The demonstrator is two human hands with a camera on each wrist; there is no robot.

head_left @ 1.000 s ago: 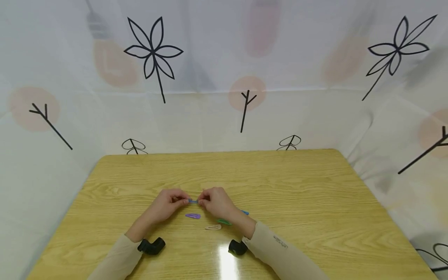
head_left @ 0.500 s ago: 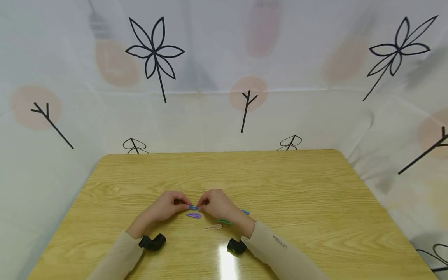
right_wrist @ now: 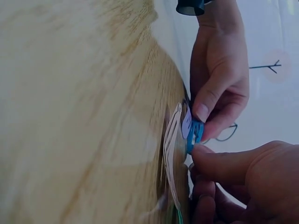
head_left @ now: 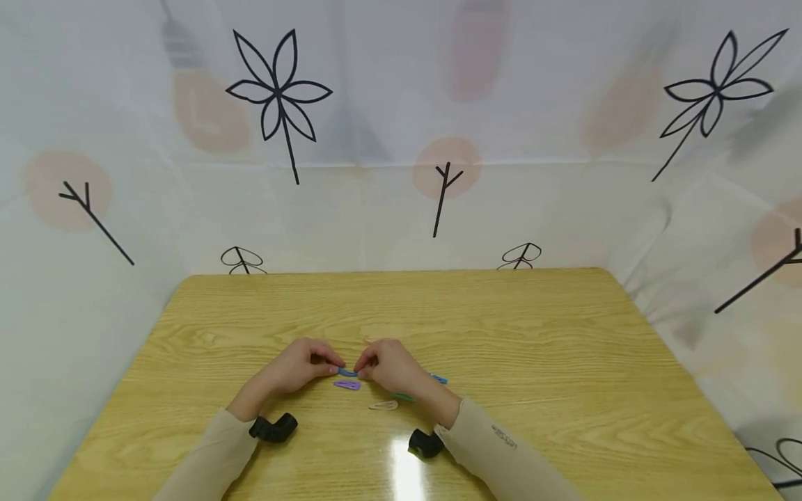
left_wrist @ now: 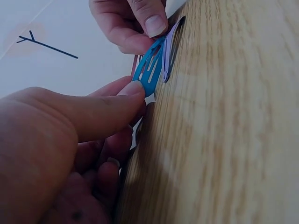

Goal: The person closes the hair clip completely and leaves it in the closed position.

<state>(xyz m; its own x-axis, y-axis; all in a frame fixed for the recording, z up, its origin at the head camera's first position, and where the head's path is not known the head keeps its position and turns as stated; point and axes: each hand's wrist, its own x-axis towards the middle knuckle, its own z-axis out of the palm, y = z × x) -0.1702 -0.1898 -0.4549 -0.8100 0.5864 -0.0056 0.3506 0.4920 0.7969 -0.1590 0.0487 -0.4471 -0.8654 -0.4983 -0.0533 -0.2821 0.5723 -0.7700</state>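
Observation:
A blue snap hair clip (left_wrist: 150,70) is stretched between both hands just over the table. My left hand (head_left: 298,367) pinches one end between thumb and fingers. The other end is pinched by my right hand (head_left: 390,367). In the left wrist view the clip looks bowed, its inner tongue showing. Right in front of the hands lies a purple hair clip (head_left: 347,385). A beige hair clip (head_left: 383,405) rests nearer the front. My right wrist partly covers a green hair clip (head_left: 404,397), and a second blue hair clip (head_left: 441,379) shows beyond that wrist.
The wooden table (head_left: 532,334) extends around the hands, with patterned white cloth (head_left: 363,216) hanging behind and at the sides. Black wrist cameras (head_left: 273,428) are strapped to both wrists. A bright light reflection lies on the table's front part.
Both hands have come slightly nearer the front with the blue clip, toward the purple clip. The held clip now looks more bent than before. The other clips have stayed in place.

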